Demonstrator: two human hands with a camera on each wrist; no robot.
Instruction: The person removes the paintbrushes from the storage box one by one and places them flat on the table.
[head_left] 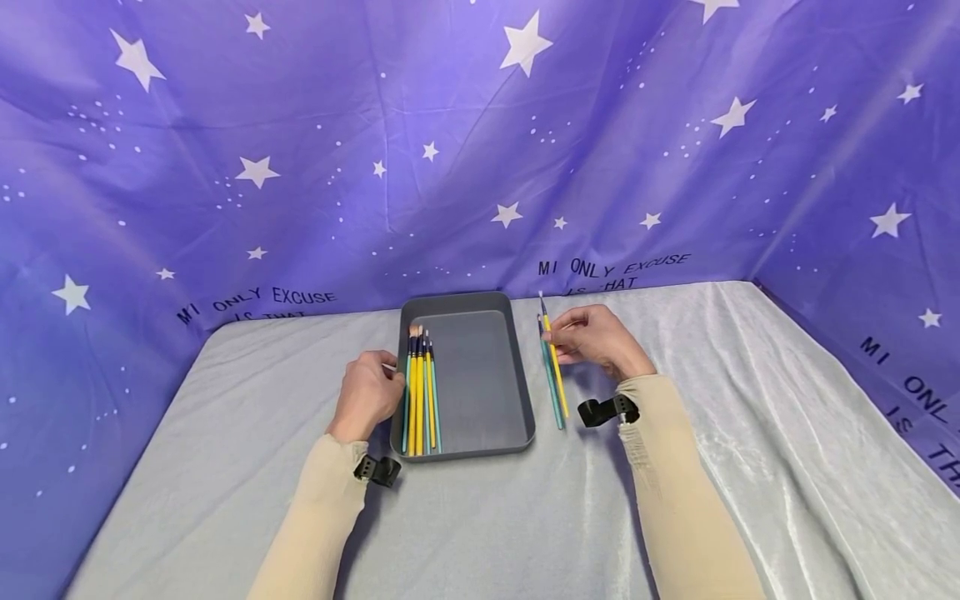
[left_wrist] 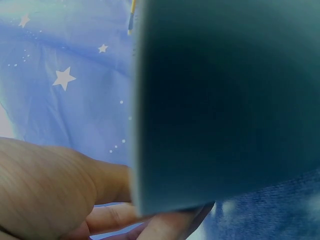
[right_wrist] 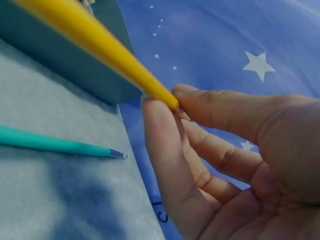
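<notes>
Hands (head_left: 596,337) on 1 slender paintbrush (head_left: 557,367), round-cornered tray (head_left: 480,375)

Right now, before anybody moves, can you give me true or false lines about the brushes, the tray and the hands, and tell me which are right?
1. The right hand pinches a yellow brush. True.
2. A teal brush lies outside the tray, on the cloth. True.
3. The tray is pink. False: it is gray.
4. The left hand pinches a brush. False: it holds the tray's left side.
5. The brushes inside the tray lie along its right side. False: they lie along the left.
</notes>
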